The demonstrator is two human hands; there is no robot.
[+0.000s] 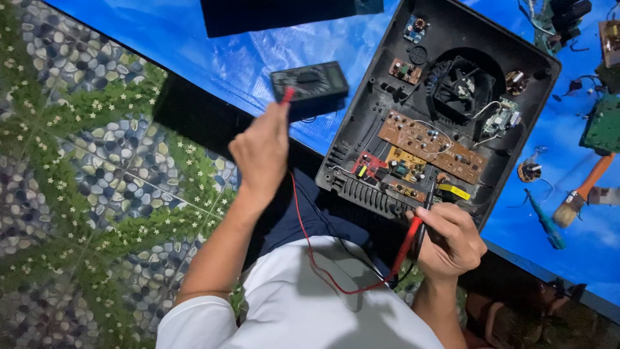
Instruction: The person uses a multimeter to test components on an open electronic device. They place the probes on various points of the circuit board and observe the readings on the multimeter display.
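The multimeter (309, 83), a dark flat box, lies on the blue tarp (213, 58) just beyond the left hand (261, 155). That hand is closed into a loose fist around a red plug (287, 95), whose tip pokes out above the knuckles and touches the meter's near edge. A thin red lead wire (310, 249) runs from under this hand, down across the person's lap, and curves over to the right hand (452, 242).

The right hand is curled tight around two test probes, one red (408, 240) and one black (427, 213), held together like a pair of sticks; their tips point up and away from the hand onto the circuit boards (429, 143) just above it. These boards sit inside an opened black appliance housing (387, 103), with a black cooling fan (464, 87) farther beyond the right hand.

To the outer side of the right hand, on the tarp, lie a brush with an orange handle (581, 192) and a green screwdriver (546, 223). Farther off in that direction is a green circuit board (604, 126). On the outer side of the left hand the floor shows a pebble-and-leaf patterned covering (84, 181).
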